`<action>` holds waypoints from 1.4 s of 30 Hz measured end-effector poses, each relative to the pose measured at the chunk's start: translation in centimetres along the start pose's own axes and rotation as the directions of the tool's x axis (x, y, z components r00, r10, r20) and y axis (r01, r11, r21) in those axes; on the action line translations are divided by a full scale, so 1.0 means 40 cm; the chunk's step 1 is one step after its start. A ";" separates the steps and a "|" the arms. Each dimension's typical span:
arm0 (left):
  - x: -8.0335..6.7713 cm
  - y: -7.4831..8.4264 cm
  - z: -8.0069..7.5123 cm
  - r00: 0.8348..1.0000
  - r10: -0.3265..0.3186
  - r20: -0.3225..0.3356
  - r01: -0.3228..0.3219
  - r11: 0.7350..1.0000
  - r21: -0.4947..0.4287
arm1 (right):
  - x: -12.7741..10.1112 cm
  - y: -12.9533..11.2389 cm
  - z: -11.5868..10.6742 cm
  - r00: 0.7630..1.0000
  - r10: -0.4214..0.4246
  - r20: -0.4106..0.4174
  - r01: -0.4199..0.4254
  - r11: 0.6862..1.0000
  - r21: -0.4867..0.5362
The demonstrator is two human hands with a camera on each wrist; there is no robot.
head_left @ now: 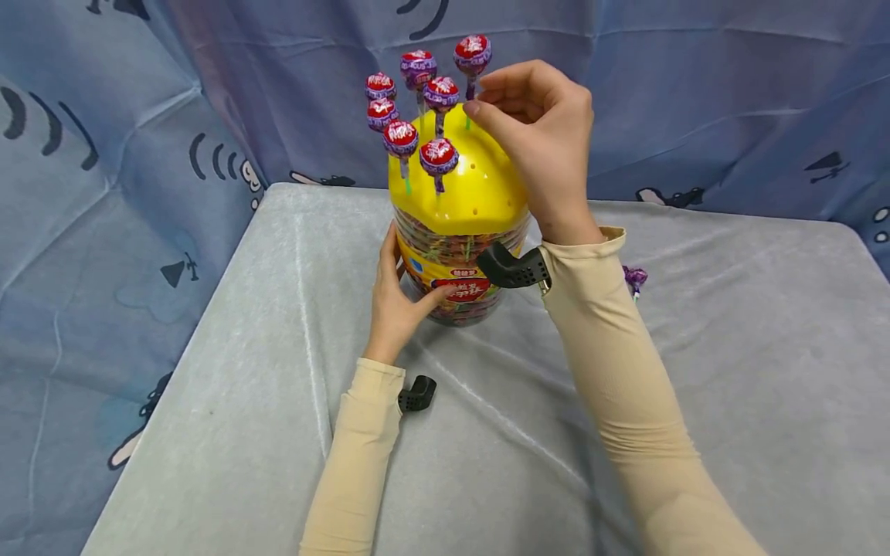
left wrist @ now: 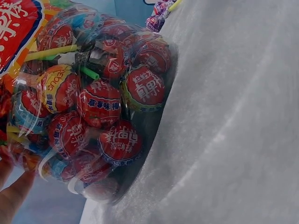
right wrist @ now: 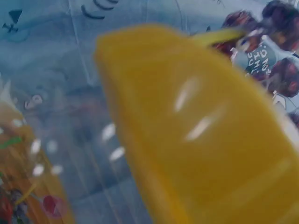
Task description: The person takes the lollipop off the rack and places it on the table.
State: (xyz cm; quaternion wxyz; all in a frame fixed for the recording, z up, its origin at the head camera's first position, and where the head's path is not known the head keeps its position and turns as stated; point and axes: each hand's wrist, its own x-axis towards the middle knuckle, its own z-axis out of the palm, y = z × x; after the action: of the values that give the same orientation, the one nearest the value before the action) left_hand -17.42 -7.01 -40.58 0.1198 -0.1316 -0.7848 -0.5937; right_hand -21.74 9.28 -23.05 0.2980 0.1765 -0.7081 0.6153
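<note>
A clear plastic jar (head_left: 464,310) with a yellow lid (head_left: 497,181) stands upright, full of wrapped lollipops (left wrist: 99,103). Several purple-and-red lollipops (head_left: 438,157) stick up from holes in the lid. My left hand (head_left: 399,297) holds the jar's lower left side, thumb across the front label (head_left: 464,290). Over the lid's back right, my right hand (head_left: 545,127) pinches a lollipop (head_left: 473,54) below its head, at the twisted wrapper; its green stick points down at the lid. The yellow lid (right wrist: 196,130) fills much of the right wrist view, blurred.
On the grey cloth-covered table (head_left: 250,371), another purple-wrapped lollipop (head_left: 634,278) lies right of the jar, partly behind my right forearm. A blue patterned curtain (head_left: 695,100) hangs behind the table and along its left side.
</note>
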 end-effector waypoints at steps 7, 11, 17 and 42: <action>0.002 -0.001 -0.001 1.000 0.006 -0.003 -0.006 1.000 0.003 | 0.000 0.005 0.008 1.000 -0.004 0.001 0.004 1.000 -0.018; 0.002 0.000 -0.001 1.000 0.003 -0.006 -0.003 1.000 0.004 | 0.002 0.006 0.007 1.000 0.004 0.005 -0.004 1.000 -0.015; 0.000 -0.002 -0.002 1.000 0.013 -0.005 -0.013 1.000 -0.009 | 0.009 0.007 0.008 0.998 0.060 0.002 -0.060 0.998 0.025; 0.000 0.000 0.002 1.000 0.002 -0.011 -0.002 1.000 -0.004 | 0.015 -0.004 -0.024 0.978 0.200 0.054 -0.203 0.873 0.443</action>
State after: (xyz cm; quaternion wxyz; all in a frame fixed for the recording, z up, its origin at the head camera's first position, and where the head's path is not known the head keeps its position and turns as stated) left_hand -17.41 -6.95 -40.62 0.1244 -0.1294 -0.7828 -0.5958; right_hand -21.90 10.27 -22.51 0.1815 0.1674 -0.5636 0.7883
